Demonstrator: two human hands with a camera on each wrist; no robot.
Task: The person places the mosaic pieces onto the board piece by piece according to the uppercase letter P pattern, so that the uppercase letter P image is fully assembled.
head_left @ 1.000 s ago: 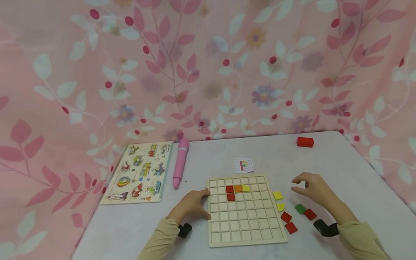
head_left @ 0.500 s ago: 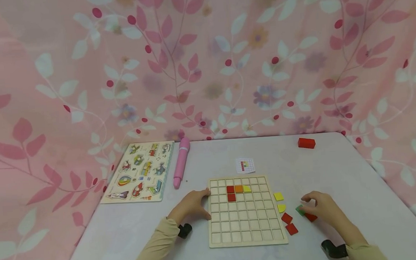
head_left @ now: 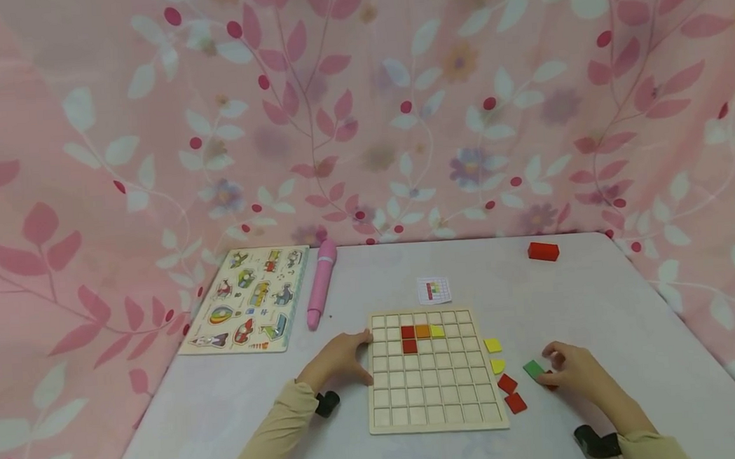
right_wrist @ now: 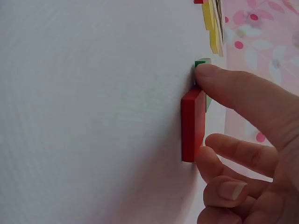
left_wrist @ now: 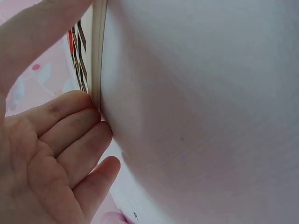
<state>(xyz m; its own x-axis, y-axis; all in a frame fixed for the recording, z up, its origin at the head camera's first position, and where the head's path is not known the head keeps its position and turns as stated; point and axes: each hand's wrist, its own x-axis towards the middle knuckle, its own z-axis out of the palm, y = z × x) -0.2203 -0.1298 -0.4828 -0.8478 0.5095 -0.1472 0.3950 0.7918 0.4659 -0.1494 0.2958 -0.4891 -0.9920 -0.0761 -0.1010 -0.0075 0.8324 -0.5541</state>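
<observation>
In the head view, a wooden grid board [head_left: 442, 395] holds several tiles: two red, one orange and one yellow. My left hand [head_left: 340, 360] rests at the board's left edge, its thumb and fingers spread along it. The left wrist view shows those fingertips against the board's side [left_wrist: 96, 60]. Right of the board, my right hand [head_left: 575, 371] is over a red tile [right_wrist: 189, 128], partly hidden from above. Its thumb tip is at the meeting of this tile and a green tile [head_left: 533, 369]. The other fingers curl loosely near the red tile's opposite end, a gap between them and the thumb.
Two yellow tiles [head_left: 493, 346] and two more red tiles [head_left: 515, 403] lie along the board's right side. A small pattern card [head_left: 434, 291] sits behind the board. Farther back are a red block [head_left: 543, 252], a pink stick [head_left: 322, 283] and a picture puzzle [head_left: 245, 300].
My right hand has come down and toward me, from above the table to the green and red tiles. The left hand has stayed at the board's edge.
</observation>
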